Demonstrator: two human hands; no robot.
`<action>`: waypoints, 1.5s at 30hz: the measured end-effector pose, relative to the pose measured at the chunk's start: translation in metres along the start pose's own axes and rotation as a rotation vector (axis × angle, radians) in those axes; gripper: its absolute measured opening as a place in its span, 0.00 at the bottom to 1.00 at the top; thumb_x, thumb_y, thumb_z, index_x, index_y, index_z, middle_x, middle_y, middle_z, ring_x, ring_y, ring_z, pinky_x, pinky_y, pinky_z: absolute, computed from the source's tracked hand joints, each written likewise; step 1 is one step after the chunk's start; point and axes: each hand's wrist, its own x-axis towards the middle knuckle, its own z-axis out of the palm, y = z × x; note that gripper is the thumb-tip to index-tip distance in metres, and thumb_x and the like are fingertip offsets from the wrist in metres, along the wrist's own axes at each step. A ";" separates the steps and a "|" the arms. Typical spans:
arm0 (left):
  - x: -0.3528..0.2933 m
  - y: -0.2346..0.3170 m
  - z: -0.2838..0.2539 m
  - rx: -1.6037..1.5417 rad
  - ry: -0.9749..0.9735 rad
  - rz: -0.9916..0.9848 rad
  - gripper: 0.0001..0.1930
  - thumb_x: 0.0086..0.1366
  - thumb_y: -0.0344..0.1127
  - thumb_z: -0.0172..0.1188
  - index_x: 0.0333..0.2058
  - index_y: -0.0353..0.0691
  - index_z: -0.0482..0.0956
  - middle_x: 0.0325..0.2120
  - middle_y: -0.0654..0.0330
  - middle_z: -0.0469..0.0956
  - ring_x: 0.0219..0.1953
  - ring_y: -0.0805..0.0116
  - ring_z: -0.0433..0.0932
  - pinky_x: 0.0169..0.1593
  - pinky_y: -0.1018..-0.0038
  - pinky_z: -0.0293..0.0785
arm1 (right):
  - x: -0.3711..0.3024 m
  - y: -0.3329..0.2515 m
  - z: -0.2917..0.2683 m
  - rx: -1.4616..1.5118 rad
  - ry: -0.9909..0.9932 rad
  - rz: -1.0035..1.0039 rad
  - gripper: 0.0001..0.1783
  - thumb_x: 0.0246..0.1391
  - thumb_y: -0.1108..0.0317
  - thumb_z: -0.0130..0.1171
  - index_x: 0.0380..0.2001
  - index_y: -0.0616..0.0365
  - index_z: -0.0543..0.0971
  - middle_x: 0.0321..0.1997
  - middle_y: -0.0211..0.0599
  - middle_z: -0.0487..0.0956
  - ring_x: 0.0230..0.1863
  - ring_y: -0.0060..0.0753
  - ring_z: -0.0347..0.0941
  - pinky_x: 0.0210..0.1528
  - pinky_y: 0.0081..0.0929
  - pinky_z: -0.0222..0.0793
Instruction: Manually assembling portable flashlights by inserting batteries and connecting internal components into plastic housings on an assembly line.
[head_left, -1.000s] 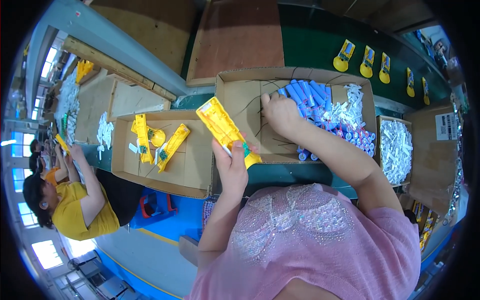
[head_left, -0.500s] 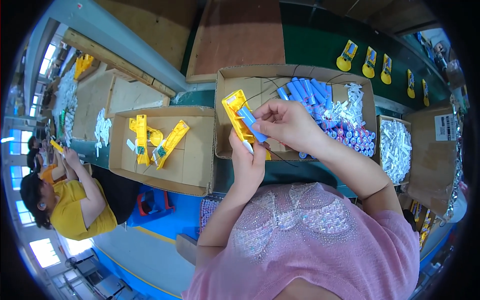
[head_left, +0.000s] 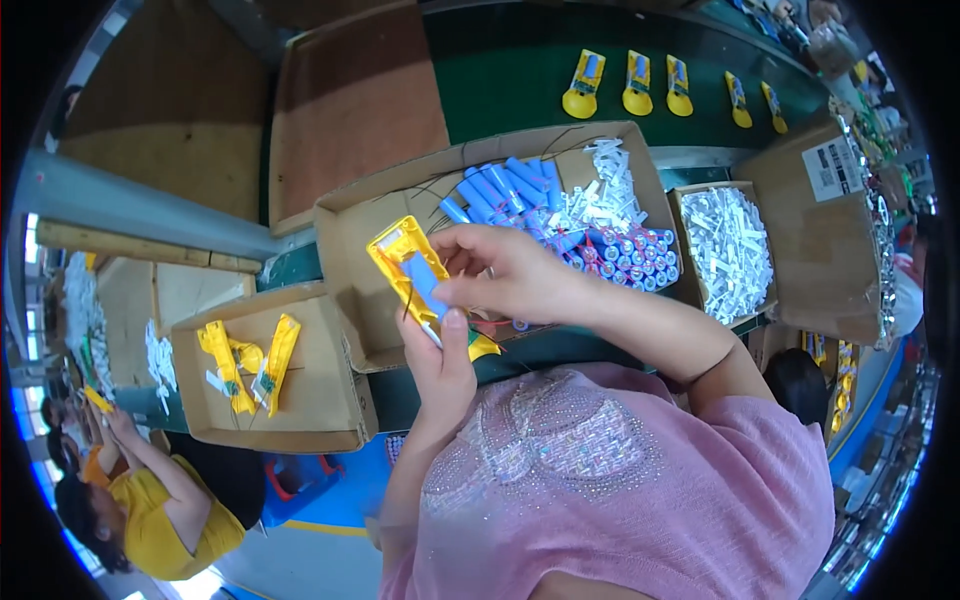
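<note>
My left hand (head_left: 443,372) grips the lower end of a yellow plastic housing (head_left: 391,248), open side up, over the near edge of a cardboard box. A blue cylindrical battery (head_left: 421,274) lies lengthwise in the housing, with my right hand (head_left: 512,272) closed at its lower end, thumb on it. Thin dark and red wires show around the housing. Behind my right hand, the same cardboard box (head_left: 345,240) holds several blue batteries (head_left: 500,192), some lying, others with their ends up, and a heap of small white plastic pieces (head_left: 605,195).
To the left, a smaller cardboard box (head_left: 315,400) carries several yellow housings (head_left: 275,362). On the right stands a box of white pieces (head_left: 727,250) beside a tall carton (head_left: 828,235). Yellow assemblies (head_left: 637,85) line the green conveyor. A person in yellow (head_left: 165,520) works at far left.
The battery now lies deeper and more in line with the housing. My view has turned, shifting the boxes leftward in the picture. Both hands keep their hold.
</note>
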 end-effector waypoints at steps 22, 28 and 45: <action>-0.001 0.003 -0.017 -0.381 -0.081 -0.181 0.15 0.62 0.36 0.38 0.46 0.39 0.54 0.37 0.50 0.67 0.29 0.65 0.72 0.32 0.72 0.72 | -0.036 0.066 -0.155 -1.397 0.040 0.092 0.05 0.33 0.76 0.57 0.19 0.57 0.73 0.30 0.34 0.71 0.38 0.35 0.66 0.38 0.28 0.64; -0.001 -0.002 -0.016 -0.452 -0.132 -0.191 0.21 0.61 0.46 0.38 0.48 0.39 0.52 0.37 0.50 0.67 0.29 0.65 0.73 0.32 0.72 0.72 | -0.034 0.026 -0.115 -0.766 0.143 -0.318 0.05 0.36 0.77 0.57 0.22 0.60 0.73 0.34 0.36 0.73 0.37 0.37 0.70 0.39 0.28 0.65; 0.015 0.008 -0.011 -0.535 -0.246 -0.331 0.35 0.56 0.65 0.28 0.49 0.39 0.55 0.31 0.54 0.70 0.28 0.66 0.73 0.31 0.72 0.72 | -0.013 0.008 -0.041 -0.396 -0.017 -0.125 0.09 0.46 0.74 0.53 0.33 0.62 0.70 0.22 0.30 0.73 0.24 0.18 0.70 0.25 0.13 0.65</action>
